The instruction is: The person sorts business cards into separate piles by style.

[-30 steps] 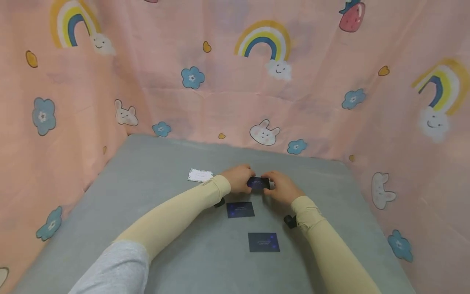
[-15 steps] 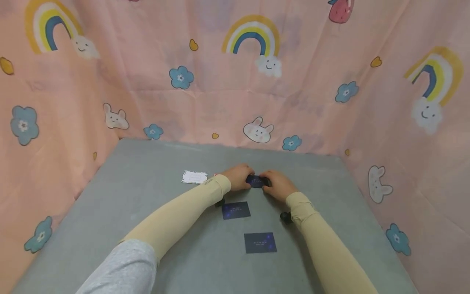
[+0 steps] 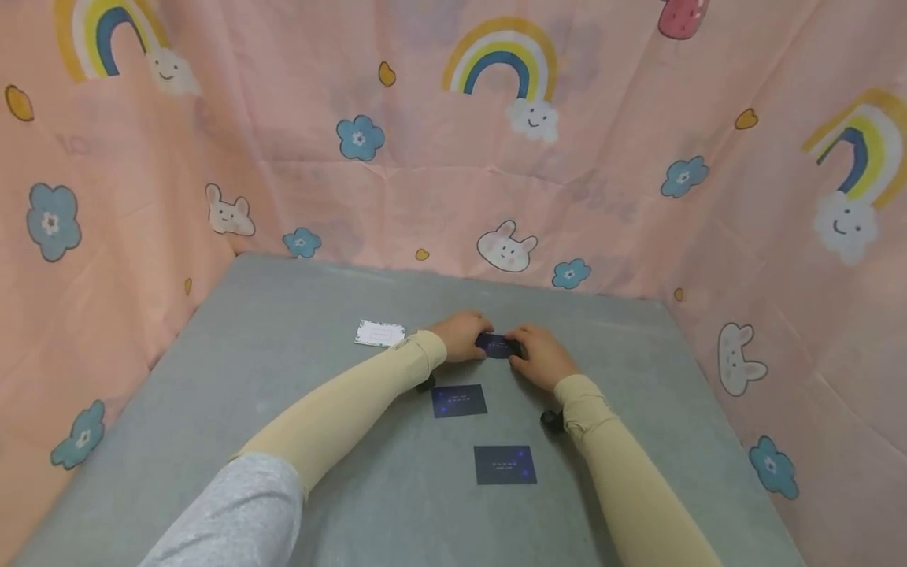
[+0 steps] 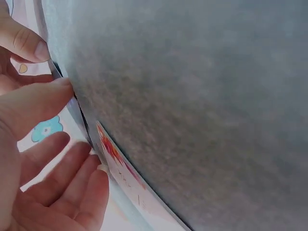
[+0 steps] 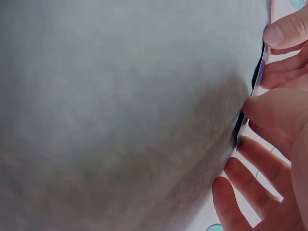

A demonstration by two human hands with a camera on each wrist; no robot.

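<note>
A dark blue card [image 3: 497,346] with small pale print lies between my hands at the far middle of the grey table. My left hand [image 3: 460,335] pinches its left end between thumb and fingers. At the right end, my right hand [image 3: 544,357] grips it the same way. Both wrist views catch the card nearly edge-on, as a thin dark line [image 5: 239,126] in the right one. Close to the left fingertips, a white card with a red and orange pattern [image 4: 122,166] shows in the left wrist view; the head view does not clearly show it.
Two more dark blue cards lie nearer on the table, one [image 3: 459,401] at the middle and one [image 3: 505,465] closer to the front. A white card [image 3: 379,333] with a speckled border lies left of my left hand. A pink patterned curtain [image 3: 425,197] encloses the table's back and sides.
The right hand has closed in slightly on the dark card, covering more of its right end. The left hand keeps its grip. The head view has shifted a little.
</note>
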